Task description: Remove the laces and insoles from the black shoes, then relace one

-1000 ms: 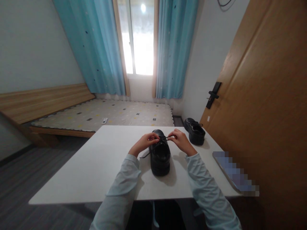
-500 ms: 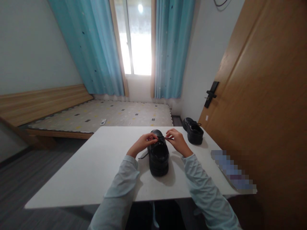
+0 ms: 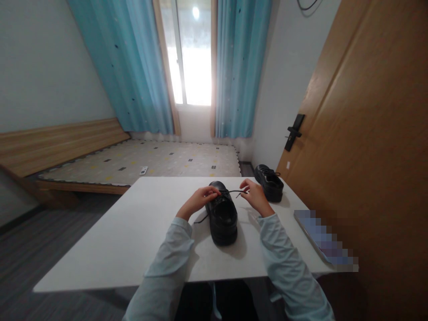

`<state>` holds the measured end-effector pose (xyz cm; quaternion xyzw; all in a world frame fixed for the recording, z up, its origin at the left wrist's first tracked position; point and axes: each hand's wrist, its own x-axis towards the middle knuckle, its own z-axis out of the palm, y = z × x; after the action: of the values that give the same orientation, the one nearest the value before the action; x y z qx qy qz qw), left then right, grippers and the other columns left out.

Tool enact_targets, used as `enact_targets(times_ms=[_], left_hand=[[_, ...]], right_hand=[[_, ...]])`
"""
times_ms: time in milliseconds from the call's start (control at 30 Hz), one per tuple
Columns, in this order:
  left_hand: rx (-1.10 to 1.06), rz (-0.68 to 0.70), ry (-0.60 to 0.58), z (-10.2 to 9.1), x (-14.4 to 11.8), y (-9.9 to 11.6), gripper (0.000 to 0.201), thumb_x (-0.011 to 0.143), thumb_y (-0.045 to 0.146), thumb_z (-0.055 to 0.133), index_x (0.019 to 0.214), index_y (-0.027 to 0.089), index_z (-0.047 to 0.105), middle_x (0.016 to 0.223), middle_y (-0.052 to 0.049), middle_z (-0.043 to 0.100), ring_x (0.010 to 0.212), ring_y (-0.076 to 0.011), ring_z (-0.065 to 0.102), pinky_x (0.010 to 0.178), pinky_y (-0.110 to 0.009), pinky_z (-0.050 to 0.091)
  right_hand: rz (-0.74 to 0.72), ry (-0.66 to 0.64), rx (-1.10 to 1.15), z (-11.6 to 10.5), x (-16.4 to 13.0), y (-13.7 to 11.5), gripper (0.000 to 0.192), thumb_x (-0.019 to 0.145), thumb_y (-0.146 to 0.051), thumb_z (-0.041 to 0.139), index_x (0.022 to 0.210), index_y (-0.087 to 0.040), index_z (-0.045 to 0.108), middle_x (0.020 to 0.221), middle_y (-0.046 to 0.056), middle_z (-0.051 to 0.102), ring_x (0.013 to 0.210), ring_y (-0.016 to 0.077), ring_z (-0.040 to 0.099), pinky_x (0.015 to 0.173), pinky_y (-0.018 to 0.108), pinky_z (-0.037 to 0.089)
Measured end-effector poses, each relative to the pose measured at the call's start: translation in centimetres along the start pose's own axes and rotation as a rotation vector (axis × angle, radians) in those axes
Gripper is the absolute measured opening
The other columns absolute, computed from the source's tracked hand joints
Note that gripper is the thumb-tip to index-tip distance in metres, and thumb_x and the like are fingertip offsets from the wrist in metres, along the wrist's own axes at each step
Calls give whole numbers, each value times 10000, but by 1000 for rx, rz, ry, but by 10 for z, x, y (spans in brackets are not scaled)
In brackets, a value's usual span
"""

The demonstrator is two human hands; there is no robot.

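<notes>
A black lace-up shoe (image 3: 222,217) stands on the white table (image 3: 133,232), heel toward me. My left hand (image 3: 199,199) rests against the shoe's left side near the toe and pinches its lace there. My right hand (image 3: 256,196) is off to the shoe's right and pinches the black shoelace (image 3: 234,192), which runs taut from the shoe to my fingers. Another loose lace end trails on the table at the shoe's left.
A second black shoe (image 3: 269,183) sits at the table's far right corner. A flat blurred object (image 3: 323,240) lies on the right edge. A wooden door (image 3: 368,133) stands close on the right. A low bed (image 3: 140,162) and curtained window are beyond.
My right hand has moved rightward away from the shoe, drawing the lace out taut. My left hand has stayed by the shoe.
</notes>
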<state>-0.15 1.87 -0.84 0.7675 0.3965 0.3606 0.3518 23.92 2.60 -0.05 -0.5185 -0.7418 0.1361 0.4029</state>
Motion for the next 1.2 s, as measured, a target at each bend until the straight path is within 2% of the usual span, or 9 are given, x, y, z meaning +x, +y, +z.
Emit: enact_targets(times_ms=[167, 300, 400, 467, 567, 667, 867, 1000, 1200], left_hand=[[25, 10, 47, -1, 1, -4, 283, 787, 404, 600, 899, 148, 641, 776, -26, 627, 706, -139, 542, 661, -259, 428], [63, 1, 43, -1, 2, -5, 302, 745, 441, 642, 805, 145, 644, 745, -24, 635, 700, -144, 548, 657, -261, 425], [65, -13, 33, 0, 2, -3, 303, 717, 441, 670, 777, 144, 657, 724, -22, 643, 690, -143, 551, 649, -257, 420], [57, -25, 35, 0, 2, -1, 299, 704, 437, 682, 765, 145, 665, 711, -21, 646, 682, -142, 550, 638, -252, 417], [49, -37, 46, 0, 2, 1, 290, 698, 430, 686, 750, 145, 673, 702, -25, 651, 678, -144, 552, 630, -251, 414], [47, -34, 43, 0, 2, 3, 277, 701, 416, 681, 743, 143, 676, 715, -33, 660, 683, -148, 557, 640, -256, 413], [34, -33, 47, 1, 1, 1, 283, 732, 418, 643, 763, 137, 660, 720, -34, 652, 678, -148, 556, 643, -262, 413], [66, -27, 56, 3, 2, 0, 268, 748, 404, 623, 772, 139, 650, 724, -31, 642, 681, -148, 552, 629, -255, 415], [93, -1, 114, 3, 2, 2, 253, 772, 398, 593, 774, 149, 631, 732, -25, 635, 685, -142, 556, 620, -245, 417]], right_hand=[[-136, -258, -15, -3, -4, 4, 451, 544, 41, 555, 935, -177, 615, 1017, 69, 625, 997, 215, 574, 919, 386, 428], [-238, -186, 131, -4, -6, -14, 492, 626, 1, 504, 1070, -196, 577, 1116, 67, 587, 1081, 196, 529, 964, 378, 391], [-252, -94, 144, -3, -7, -27, 207, 714, -120, 573, 907, -191, 593, 937, 42, 596, 924, 186, 546, 841, 345, 434], [-242, -102, 126, -1, -8, -31, 77, 752, -222, 618, 802, -186, 573, 805, 19, 573, 791, 163, 534, 730, 295, 434], [-225, -213, 85, 3, -10, -31, 218, 739, -338, 677, 824, -187, 544, 684, -25, 542, 637, 129, 503, 607, 244, 388], [-203, -270, 3, 10, -11, -28, 313, 694, -339, 720, 880, -189, 517, 605, -65, 524, 548, 115, 497, 567, 231, 350], [-208, -212, -89, 14, -12, -30, 274, 687, -243, 709, 840, -196, 486, 562, -78, 552, 524, 114, 534, 614, 237, 361], [-181, -216, -76, 12, -13, -33, 258, 687, -268, 714, 776, -204, 480, 552, -63, 564, 507, 114, 532, 556, 222, 347], [-167, -210, -99, 13, -16, -37, 240, 690, -246, 705, 803, -202, 499, 560, -66, 569, 501, 102, 529, 531, 203, 332]])
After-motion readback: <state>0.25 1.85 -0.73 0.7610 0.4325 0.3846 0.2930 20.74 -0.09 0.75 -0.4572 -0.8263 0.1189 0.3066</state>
